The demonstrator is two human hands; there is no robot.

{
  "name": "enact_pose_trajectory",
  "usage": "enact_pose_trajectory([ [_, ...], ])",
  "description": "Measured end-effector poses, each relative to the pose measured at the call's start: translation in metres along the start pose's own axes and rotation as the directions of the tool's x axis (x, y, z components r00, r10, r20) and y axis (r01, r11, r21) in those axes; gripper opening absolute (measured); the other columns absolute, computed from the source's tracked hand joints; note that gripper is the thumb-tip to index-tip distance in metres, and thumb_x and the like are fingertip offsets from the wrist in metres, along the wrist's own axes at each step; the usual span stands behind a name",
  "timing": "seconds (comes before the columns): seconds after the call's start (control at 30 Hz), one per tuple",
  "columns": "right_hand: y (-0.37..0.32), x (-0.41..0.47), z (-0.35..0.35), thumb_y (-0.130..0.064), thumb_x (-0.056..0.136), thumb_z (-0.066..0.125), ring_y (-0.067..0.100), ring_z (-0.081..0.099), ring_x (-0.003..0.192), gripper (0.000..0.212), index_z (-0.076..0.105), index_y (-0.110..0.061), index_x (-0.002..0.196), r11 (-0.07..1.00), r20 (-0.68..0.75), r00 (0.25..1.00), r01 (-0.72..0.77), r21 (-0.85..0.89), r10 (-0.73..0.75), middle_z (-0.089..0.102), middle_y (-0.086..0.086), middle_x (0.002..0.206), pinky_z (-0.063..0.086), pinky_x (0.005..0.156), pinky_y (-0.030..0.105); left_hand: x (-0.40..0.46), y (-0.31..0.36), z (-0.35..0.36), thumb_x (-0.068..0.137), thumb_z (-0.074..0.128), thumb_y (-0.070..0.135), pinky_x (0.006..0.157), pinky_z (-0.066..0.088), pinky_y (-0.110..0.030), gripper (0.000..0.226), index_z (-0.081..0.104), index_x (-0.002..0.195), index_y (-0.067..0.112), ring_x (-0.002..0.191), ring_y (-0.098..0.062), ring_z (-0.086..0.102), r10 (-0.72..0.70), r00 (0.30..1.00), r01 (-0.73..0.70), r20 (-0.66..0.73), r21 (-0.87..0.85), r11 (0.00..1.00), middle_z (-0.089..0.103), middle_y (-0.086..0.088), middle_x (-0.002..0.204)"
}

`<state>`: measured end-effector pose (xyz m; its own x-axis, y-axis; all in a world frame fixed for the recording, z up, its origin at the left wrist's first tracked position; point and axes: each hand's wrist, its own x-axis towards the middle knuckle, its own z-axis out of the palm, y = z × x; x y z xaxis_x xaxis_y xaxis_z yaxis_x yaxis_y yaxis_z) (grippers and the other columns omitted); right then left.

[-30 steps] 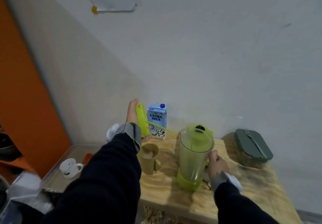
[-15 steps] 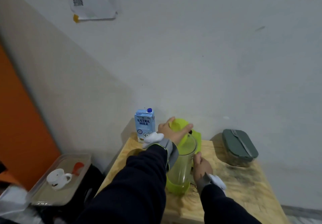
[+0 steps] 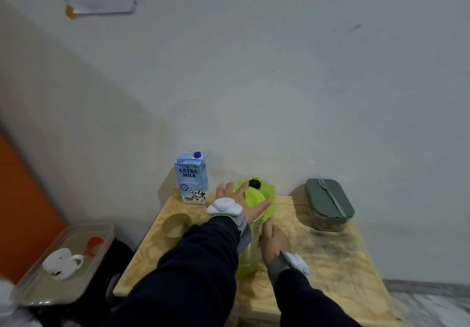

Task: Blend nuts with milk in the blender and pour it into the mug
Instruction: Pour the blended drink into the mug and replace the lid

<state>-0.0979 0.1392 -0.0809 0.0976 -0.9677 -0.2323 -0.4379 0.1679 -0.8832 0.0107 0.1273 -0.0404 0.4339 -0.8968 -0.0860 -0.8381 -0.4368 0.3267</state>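
Atop blender jug [image 3: 248,253], left hand [image 3: 244,202] flat.

I count two bare hands: my left hand [image 3: 241,203] and my right hand [image 3: 274,242]. There is one clear blender jar with a lime-green base [image 3: 248,255], and one lime-green round lid [image 3: 254,197]. One blue-and-white milk carton [image 3: 191,178]. One tan round mug [image 3: 176,225]. One dark green lidded container [image 3: 328,203] with one grey fork [image 3: 332,195] on it. One pale wooden table [image 3: 330,263]. Off to the side, one shallow tray [image 3: 38,291] holding one white cup [image 3: 62,267] and one red piece [image 3: 93,244].
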Motion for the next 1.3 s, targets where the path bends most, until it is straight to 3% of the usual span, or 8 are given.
enact_pose_trajectory([
  [0.2,0.012,0.018,-0.006,-0.072,0.082,0.013,0.028,0.064,0.106,0.075,0.064,-0.025,0.111,0.989,0.055,0.990,-0.122,-0.081,0.126,0.068,0.006,0.115,0.048,0.095,0.038,-0.001,0.012,0.009,0.066,0.037,0.087,0.112,0.028,-0.045,0.111,0.006,0.153,0.025,0.139,-0.030,0.025,-0.051,0.992,0.051,-0.112,-0.004,0.999,0.029,-0.004,0.153],
  [0.33,0.002,0.012,-0.042,-0.046,0.101,0.018,0.027,0.050,0.127,0.056,0.051,-0.016,0.134,0.983,0.003,0.988,-0.152,-0.105,0.153,0.054,0.006,0.138,0.036,0.103,0.028,-0.008,0.041,0.012,0.065,0.058,0.075,0.111,0.029,-0.041,0.122,-0.001,0.152,0.013,0.137,-0.030,0.024,-0.053,0.996,0.042,-0.077,-0.141,0.989,0.030,-0.010,0.149],
  [0.5,0.019,0.037,-0.076,-0.033,0.102,0.028,0.034,0.052,0.120,0.048,0.053,0.000,0.127,0.989,-0.186,0.973,-0.144,-0.032,0.136,0.057,0.017,0.131,0.040,0.094,0.036,-0.006,0.085,0.020,0.066,0.071,0.046,0.116,0.021,-0.037,0.105,0.013,0.147,0.013,0.144,-0.027,0.014,0.034,0.999,-0.040,-0.023,-0.376,0.926,0.023,-0.009,0.150],
  [0.6,0.028,0.049,-0.091,-0.037,0.102,0.025,0.035,0.057,0.115,0.051,0.060,-0.007,0.123,0.984,-0.285,0.941,-0.172,0.052,0.180,0.063,0.018,0.124,0.037,0.085,0.032,-0.001,0.095,0.032,0.069,0.071,0.049,0.118,0.016,-0.036,0.109,0.010,0.149,0.011,0.146,-0.026,0.012,0.034,0.999,-0.019,0.029,-0.416,0.909,0.018,-0.010,0.154],
  [0.73,0.023,0.060,-0.105,-0.038,0.103,0.020,0.035,0.056,0.117,0.054,0.058,-0.007,0.125,0.978,-0.310,0.927,-0.193,0.084,0.209,0.061,0.019,0.126,0.039,0.092,0.036,0.005,0.100,0.047,0.072,0.067,0.061,0.115,0.021,-0.037,0.115,0.001,0.152,0.011,0.145,-0.026,0.021,-0.017,0.999,0.039,0.048,-0.494,0.869,0.015,-0.009,0.157],
  [0.97,0.009,0.092,-0.095,-0.037,0.104,0.016,0.035,0.051,0.125,0.056,0.053,-0.006,0.133,0.982,-0.309,0.933,-0.160,0.101,0.184,0.056,0.018,0.134,0.035,0.102,0.035,0.036,0.107,0.044,0.066,0.056,0.078,0.080,0.044,-0.032,0.092,0.044,0.126,0.010,0.099,-0.027,0.061,-0.246,0.961,0.275,0.126,-0.534,0.799,0.062,-0.007,0.111],
  [1.13,0.004,0.125,-0.084,-0.034,0.104,0.015,0.038,0.044,0.131,0.056,0.045,0.000,0.137,0.984,-0.301,0.942,-0.111,0.137,0.148,0.046,0.023,0.142,0.031,0.107,0.039,0.056,0.112,0.049,0.095,0.036,0.055,0.110,0.030,-0.033,0.068,0.025,0.150,0.018,0.138,-0.026,0.038,-0.067,0.979,0.188,0.191,-0.728,0.659,0.037,-0.004,0.153],
  [1.3,-0.003,0.147,-0.080,-0.014,0.097,0.037,0.033,0.051,0.114,0.032,0.051,-0.002,0.123,0.933,-0.259,0.945,-0.100,0.346,0.197,0.052,0.022,0.131,0.038,0.092,0.035,0.064,0.103,0.053,0.093,0.039,0.057,0.113,0.026,-0.034,0.075,0.008,0.154,0.027,0.144,-0.026,0.030,-0.085,0.969,0.235,0.231,-0.773,0.590,0.025,-0.002,0.158],
])
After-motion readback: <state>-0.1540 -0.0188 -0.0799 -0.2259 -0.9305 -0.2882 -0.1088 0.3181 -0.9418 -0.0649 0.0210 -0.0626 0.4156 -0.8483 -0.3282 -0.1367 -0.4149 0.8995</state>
